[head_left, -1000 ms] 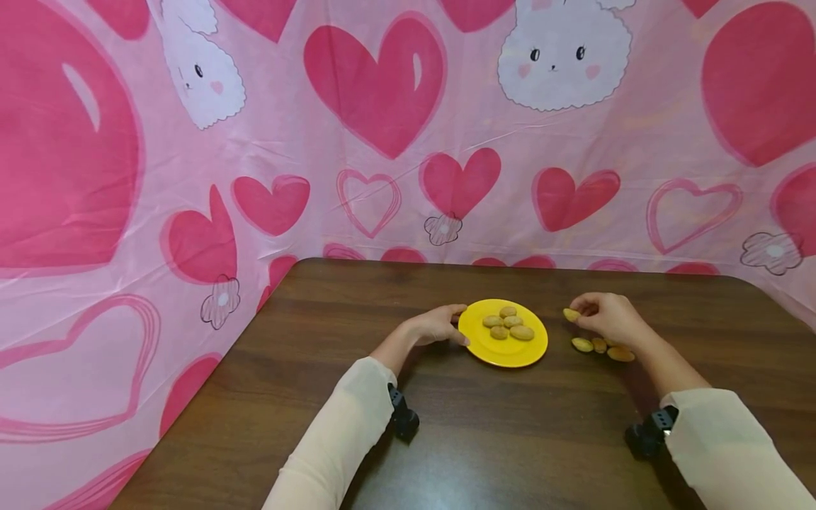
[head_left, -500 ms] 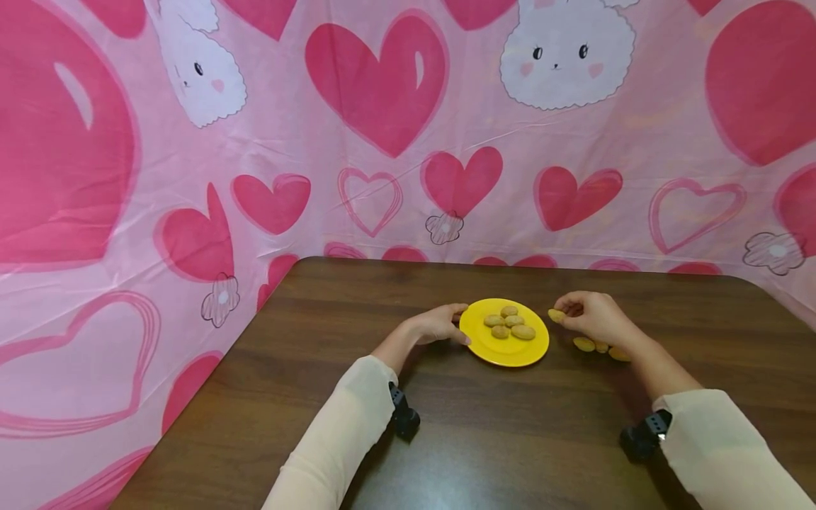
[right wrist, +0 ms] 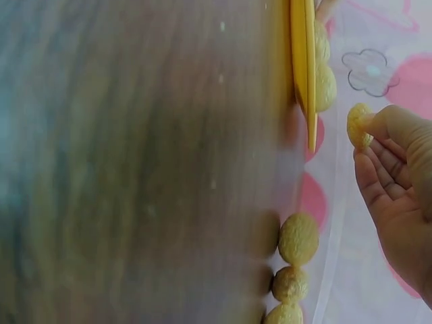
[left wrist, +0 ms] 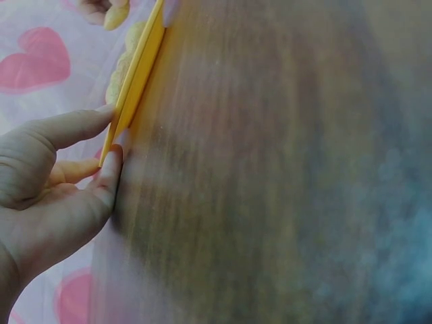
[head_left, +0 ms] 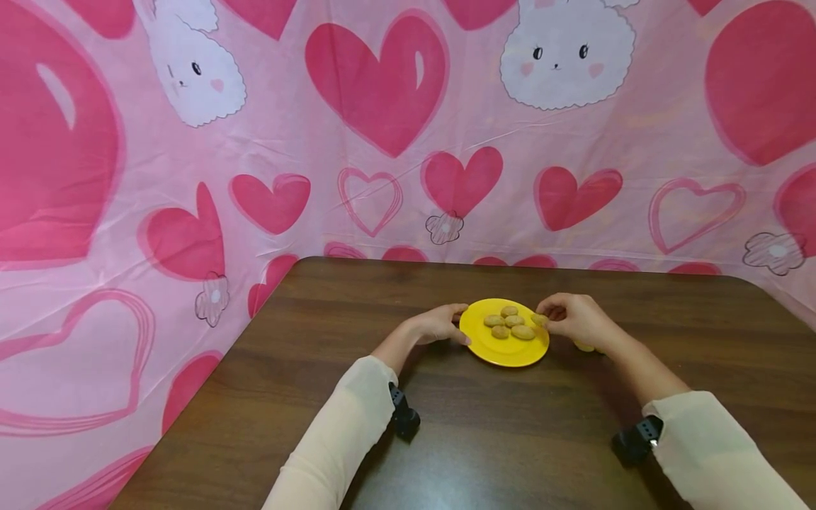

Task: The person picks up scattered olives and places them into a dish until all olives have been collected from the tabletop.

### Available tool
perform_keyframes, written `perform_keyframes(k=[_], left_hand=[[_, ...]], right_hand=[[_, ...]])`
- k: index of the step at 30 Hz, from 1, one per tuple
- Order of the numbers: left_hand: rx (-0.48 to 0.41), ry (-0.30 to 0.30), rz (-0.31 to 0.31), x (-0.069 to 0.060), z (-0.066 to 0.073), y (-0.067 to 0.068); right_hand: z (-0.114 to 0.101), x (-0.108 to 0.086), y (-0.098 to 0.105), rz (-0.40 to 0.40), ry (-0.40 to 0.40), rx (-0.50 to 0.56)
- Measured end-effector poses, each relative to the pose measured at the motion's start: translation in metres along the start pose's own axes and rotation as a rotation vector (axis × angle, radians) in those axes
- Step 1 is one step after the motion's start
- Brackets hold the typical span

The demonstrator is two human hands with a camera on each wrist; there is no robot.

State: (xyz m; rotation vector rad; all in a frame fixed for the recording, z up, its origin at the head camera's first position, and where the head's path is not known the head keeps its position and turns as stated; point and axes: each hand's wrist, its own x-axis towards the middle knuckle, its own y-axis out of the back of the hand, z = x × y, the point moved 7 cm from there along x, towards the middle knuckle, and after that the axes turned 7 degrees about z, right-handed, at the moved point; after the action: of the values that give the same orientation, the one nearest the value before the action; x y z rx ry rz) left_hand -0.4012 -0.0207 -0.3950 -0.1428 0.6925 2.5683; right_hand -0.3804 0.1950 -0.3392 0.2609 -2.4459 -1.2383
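Note:
A yellow plate [head_left: 500, 353] lies on the table with several golden, puffed oval puris [head_left: 513, 321] grouped in its middle. My left hand [head_left: 436, 325] pinches the plate's left rim; the left wrist view has its fingers on both sides of the rim [left wrist: 140, 77]. Thumb and fingertips of my right hand [head_left: 576, 316] pinch one puri [right wrist: 360, 127]. In the head view that puri is at the plate's right rim; the right wrist view shows it raised off the table. Loose puris [right wrist: 298, 239] sit in a row on the tabletop, mostly hidden behind the right hand in the head view.
The brown wooden table [head_left: 510, 439] runs back to a pink cloth [head_left: 382, 198] printed with hearts and rabbits. A small black camera [head_left: 404, 416] sits on the left wrist, and a similar black camera [head_left: 637, 440] is on the right.
My right hand has carried the puri leftward, from above the loose puris to the plate's right rim. The left hand has kept its hold on the plate.

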Motion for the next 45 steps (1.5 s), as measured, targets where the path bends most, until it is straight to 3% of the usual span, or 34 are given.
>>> perform_keyframes(k=[23, 38, 45], left_hand=[[0.012, -0.006, 0.007, 0.0, -0.003, 0.001], [0.01, -0.006, 0.006, -0.001, -0.001, 0.001], [0.011, -0.009, 0.003, -0.002, 0.0, 0.0]], right_hand=[[-0.03, 0.003, -0.025, -0.089, 0.136, 0.026], [-0.04, 0.004, -0.039, -0.168, 0.185, -0.012], [-0.04, 0.004, -0.041, -0.186, 0.169, -0.019]])
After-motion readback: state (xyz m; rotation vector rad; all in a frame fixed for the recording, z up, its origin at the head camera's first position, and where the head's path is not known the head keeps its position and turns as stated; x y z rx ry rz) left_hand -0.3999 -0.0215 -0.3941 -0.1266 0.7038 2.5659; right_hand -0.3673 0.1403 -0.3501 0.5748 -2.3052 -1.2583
